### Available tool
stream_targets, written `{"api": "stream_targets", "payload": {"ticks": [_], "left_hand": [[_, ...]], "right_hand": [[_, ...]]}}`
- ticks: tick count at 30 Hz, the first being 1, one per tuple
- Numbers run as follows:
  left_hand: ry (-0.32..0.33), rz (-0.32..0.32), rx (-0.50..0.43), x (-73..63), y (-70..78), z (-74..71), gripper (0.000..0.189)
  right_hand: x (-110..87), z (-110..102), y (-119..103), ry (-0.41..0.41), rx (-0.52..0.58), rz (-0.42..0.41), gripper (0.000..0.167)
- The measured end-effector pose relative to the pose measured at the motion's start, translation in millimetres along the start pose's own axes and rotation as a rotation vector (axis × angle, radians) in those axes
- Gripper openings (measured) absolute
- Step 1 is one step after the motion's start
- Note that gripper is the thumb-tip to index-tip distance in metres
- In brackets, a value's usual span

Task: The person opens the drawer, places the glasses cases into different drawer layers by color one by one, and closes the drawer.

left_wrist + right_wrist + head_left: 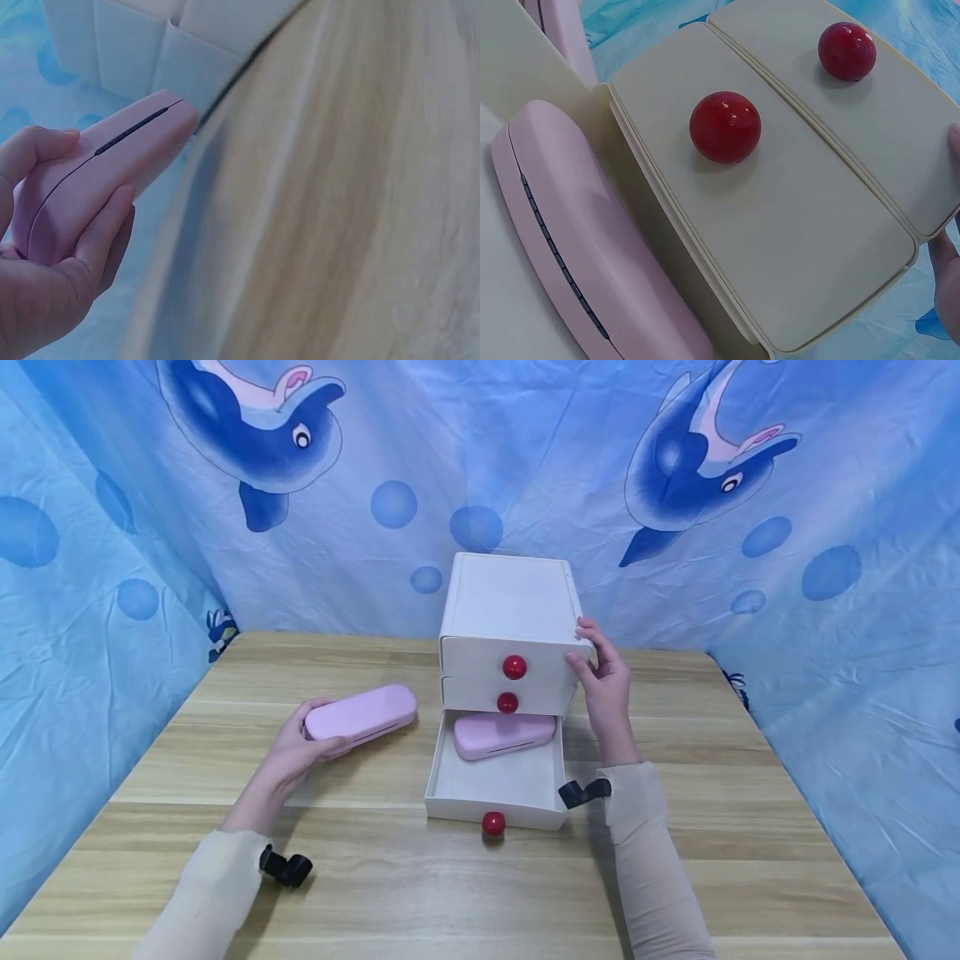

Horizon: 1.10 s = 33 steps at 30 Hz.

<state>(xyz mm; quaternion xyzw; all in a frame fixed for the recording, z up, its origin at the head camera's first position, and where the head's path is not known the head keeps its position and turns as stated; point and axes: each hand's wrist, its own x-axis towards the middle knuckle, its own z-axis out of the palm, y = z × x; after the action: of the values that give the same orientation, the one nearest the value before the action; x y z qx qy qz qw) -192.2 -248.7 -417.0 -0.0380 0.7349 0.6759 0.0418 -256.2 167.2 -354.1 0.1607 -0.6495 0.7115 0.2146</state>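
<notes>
My left hand grips one end of a pink glasses case, thumb on one side and fingers on the other, to the left of a white drawer cabinet. In the left wrist view the held case shows its dark hinge slot. My right hand touches the cabinet's upper right front corner, thumb at the front and fingers along the side. The bottom drawer is pulled out. A second pink glasses case lies inside it towards the back, its rear partly under the drawers above.
Red round knobs sit on the drawer fronts; the upper two drawers are closed. The cabinet stands near the back of a wooden table. A blue dolphin-print curtain hangs behind and at both sides. Small black cameras are on both wrists.
</notes>
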Motion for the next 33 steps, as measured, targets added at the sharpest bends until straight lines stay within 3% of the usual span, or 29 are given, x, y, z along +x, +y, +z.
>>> {"api": "stream_targets", "payload": {"ticks": [9,18,26,33], "left_hand": [[0.001,0.104,0.174,-23.9,22.4,8.1,0.079],[-0.076,0.209,0.187,-40.9,38.6,24.9,0.072],[-0.132,0.245,0.219,-49.4,44.3,37.2,0.073],[-0.176,0.270,0.204,-48.7,42.5,55.1,0.074]], "right_hand": [[0.4,-0.3,-0.1,0.007,-0.006,0.000,0.031],[0.7,-0.5,0.9,0.009,-0.001,0.011,0.031],[0.4,0.3,1.9,0.010,-0.003,0.005,0.036],[-0.1,0.6,1.2,0.011,0.005,-0.005,0.036]]}}
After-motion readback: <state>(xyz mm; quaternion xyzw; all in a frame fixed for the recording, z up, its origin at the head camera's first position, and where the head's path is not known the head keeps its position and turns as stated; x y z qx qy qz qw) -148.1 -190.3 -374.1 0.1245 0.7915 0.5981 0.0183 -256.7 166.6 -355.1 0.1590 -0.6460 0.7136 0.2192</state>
